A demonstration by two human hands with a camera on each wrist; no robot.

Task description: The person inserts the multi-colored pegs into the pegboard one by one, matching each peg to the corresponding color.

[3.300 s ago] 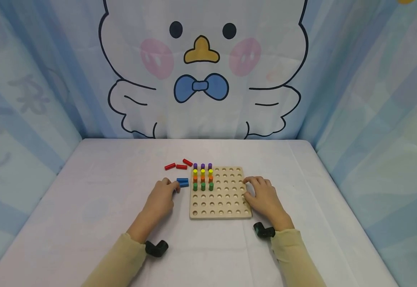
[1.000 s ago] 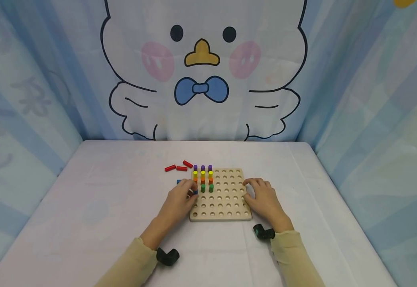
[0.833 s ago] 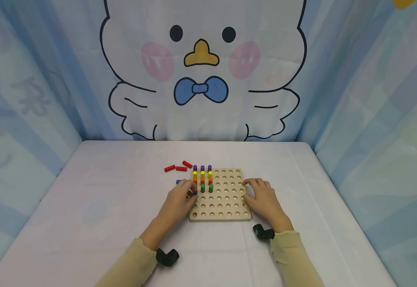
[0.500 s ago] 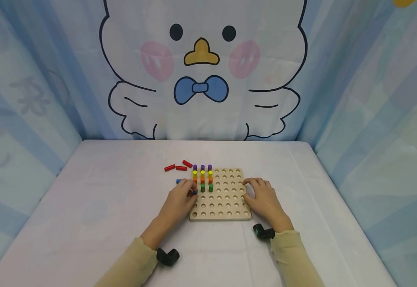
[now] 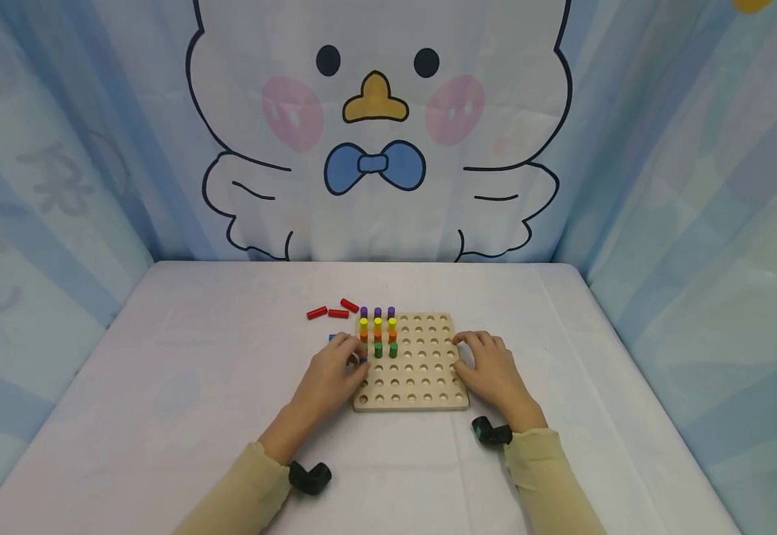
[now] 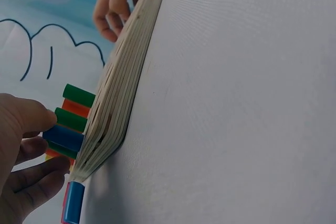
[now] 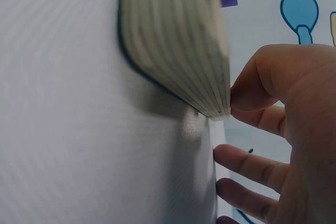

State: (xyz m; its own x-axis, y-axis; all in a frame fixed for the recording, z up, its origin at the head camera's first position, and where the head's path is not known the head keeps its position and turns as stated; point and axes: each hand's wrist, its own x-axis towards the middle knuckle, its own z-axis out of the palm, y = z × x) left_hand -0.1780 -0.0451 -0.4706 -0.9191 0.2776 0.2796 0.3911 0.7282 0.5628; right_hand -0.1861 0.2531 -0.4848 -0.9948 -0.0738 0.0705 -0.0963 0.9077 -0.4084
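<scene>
A wooden pegboard lies flat on the table. Rows of purple, yellow, orange and green pegs stand in its far left part. My left hand is at the left edge. In the left wrist view, thumb and index finger pinch the end of a blue peg, which stands at the board beside the green ones. Another blue peg lies off the board, mostly hidden behind my left hand in the head view. My right hand rests its thumb and fingertips against the right edge of the pegboard.
Three loose red pegs lie beyond the board's far left corner. A white cloth covers the table. Patterned curtains stand behind it and at both sides.
Since the oldest frame, my left hand has taken one of the blue pegs and moved right to the pegboard. Over the last second it has barely shifted. My right hand stays in place.
</scene>
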